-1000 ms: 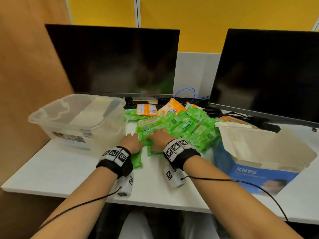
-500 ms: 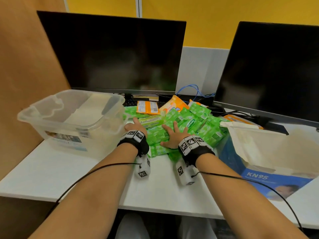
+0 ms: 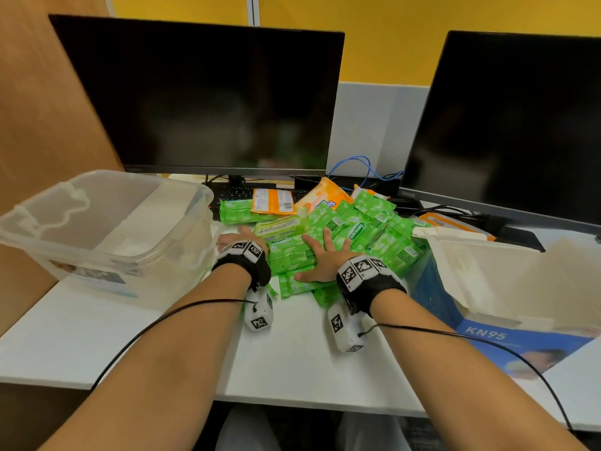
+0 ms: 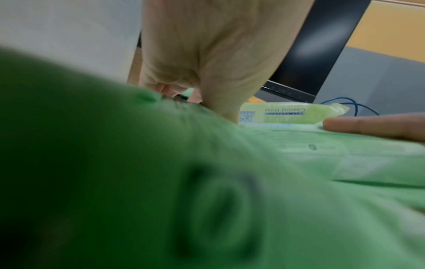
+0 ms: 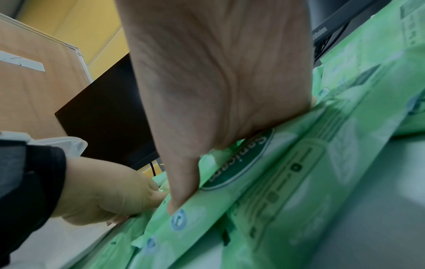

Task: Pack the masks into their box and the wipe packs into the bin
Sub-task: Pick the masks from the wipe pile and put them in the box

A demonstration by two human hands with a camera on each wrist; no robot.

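Many green wipe packs (image 3: 341,232) lie heaped on the desk (image 3: 292,359) between the clear bin (image 3: 107,222) (nothing packed in it) and KN95 box (image 3: 487,288). Right hand (image 3: 322,258) presses flat on them; left hand (image 3: 239,239) curls around the heap's edge.

**Desk Surroundings**

Two dark monitors stand at the back of the white desk (image 3: 81,346): the left monitor (image 3: 201,99) and the right monitor (image 3: 514,125). A blue cable (image 3: 364,164) loops between them against the grey partition (image 3: 370,125). A black keyboard (image 3: 234,192) lies under the left monitor. A wooden panel (image 3: 39,109) closes the left side, below a yellow wall (image 3: 406,37).
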